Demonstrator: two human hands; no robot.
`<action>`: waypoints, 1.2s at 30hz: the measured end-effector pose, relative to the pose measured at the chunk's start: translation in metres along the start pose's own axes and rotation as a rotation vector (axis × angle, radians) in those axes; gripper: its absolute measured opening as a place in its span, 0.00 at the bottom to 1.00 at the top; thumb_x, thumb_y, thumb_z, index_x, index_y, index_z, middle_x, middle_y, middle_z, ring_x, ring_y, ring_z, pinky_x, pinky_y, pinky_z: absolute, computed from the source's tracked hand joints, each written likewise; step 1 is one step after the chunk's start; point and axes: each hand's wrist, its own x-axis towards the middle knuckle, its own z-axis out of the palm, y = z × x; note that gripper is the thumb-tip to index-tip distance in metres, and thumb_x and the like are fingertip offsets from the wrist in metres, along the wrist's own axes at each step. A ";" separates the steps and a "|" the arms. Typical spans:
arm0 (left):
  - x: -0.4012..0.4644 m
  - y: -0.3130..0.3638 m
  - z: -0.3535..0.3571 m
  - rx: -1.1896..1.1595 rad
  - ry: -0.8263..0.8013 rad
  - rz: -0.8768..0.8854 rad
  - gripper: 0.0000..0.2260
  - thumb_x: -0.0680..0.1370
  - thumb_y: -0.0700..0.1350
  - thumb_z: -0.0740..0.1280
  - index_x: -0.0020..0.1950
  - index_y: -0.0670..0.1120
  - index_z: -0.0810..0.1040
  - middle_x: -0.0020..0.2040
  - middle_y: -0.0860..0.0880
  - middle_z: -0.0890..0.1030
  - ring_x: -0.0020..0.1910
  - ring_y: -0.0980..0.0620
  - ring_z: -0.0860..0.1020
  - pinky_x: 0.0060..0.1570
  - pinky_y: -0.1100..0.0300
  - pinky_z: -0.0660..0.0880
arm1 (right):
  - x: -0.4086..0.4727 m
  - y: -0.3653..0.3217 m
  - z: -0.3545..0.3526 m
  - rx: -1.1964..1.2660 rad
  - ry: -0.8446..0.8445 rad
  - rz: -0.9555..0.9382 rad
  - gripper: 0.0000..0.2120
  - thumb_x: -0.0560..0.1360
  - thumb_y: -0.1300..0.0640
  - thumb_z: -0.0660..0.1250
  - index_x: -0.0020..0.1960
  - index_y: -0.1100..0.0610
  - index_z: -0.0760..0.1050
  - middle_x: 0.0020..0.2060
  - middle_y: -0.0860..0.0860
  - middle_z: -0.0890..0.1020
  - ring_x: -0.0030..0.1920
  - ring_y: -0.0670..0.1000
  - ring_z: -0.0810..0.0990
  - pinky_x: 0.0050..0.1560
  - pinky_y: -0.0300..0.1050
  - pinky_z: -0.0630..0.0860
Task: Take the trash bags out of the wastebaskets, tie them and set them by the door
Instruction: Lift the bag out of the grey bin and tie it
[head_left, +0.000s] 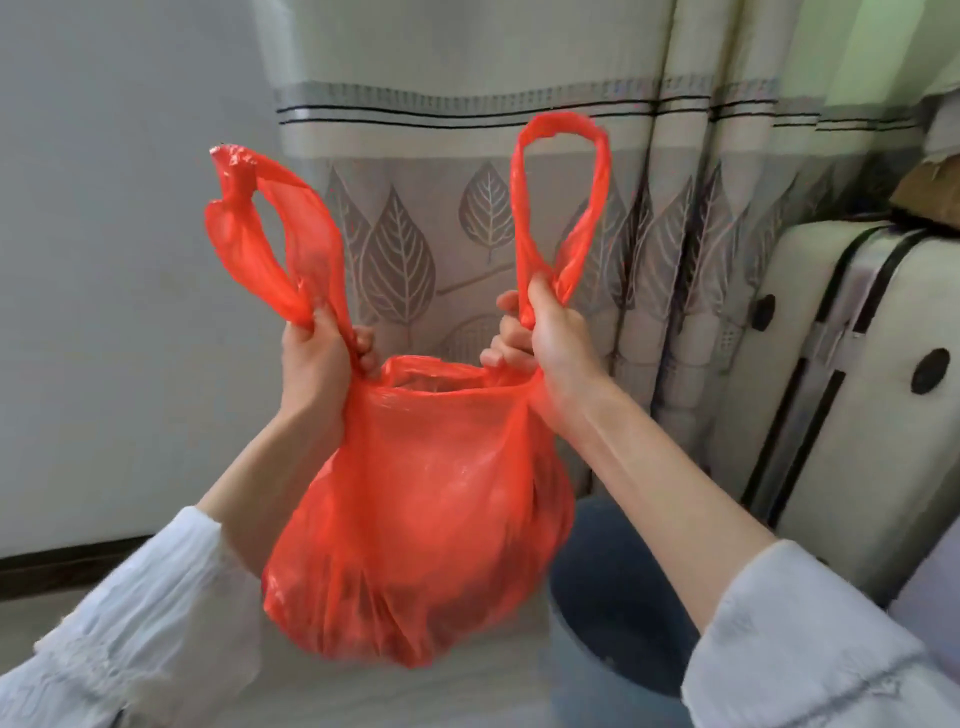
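A full red plastic trash bag (421, 519) hangs in the air in front of me, its mouth still open at the top. My left hand (322, 358) is closed around the base of the bag's left handle loop. My right hand (545, 338) grips the base of the right handle loop, which stands up above my fist. Below and to the right of the bag, a grey-blue wastebasket (613, 613) stands on the floor with no bag visible in it.
A patterned curtain (467, 208) hangs straight ahead, with a plain wall (119, 260) to its left. A cream suitcase (852, 405) stands at the right, close behind the wastebasket. Light floor (395, 691) lies under the bag.
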 end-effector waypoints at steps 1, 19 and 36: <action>-0.003 -0.006 -0.016 0.022 0.011 -0.041 0.14 0.81 0.50 0.50 0.38 0.47 0.61 0.21 0.52 0.69 0.17 0.56 0.66 0.20 0.69 0.65 | -0.002 0.018 0.004 -0.014 -0.003 0.042 0.19 0.80 0.46 0.51 0.36 0.57 0.66 0.13 0.44 0.57 0.14 0.43 0.55 0.21 0.35 0.63; -0.101 -0.202 -0.191 0.201 0.089 -0.599 0.08 0.66 0.44 0.62 0.36 0.50 0.63 0.22 0.56 0.60 0.17 0.60 0.56 0.17 0.68 0.54 | -0.070 0.262 -0.100 -0.188 0.303 0.447 0.15 0.81 0.59 0.48 0.41 0.57 0.69 0.23 0.51 0.73 0.26 0.49 0.72 0.35 0.44 0.70; -0.147 -0.248 -0.218 0.509 0.251 -0.362 0.21 0.79 0.55 0.55 0.48 0.41 0.79 0.45 0.45 0.84 0.50 0.47 0.81 0.54 0.53 0.75 | -0.080 0.311 -0.115 -0.399 0.142 0.319 0.16 0.80 0.56 0.54 0.36 0.56 0.70 0.39 0.56 0.84 0.46 0.50 0.82 0.57 0.44 0.75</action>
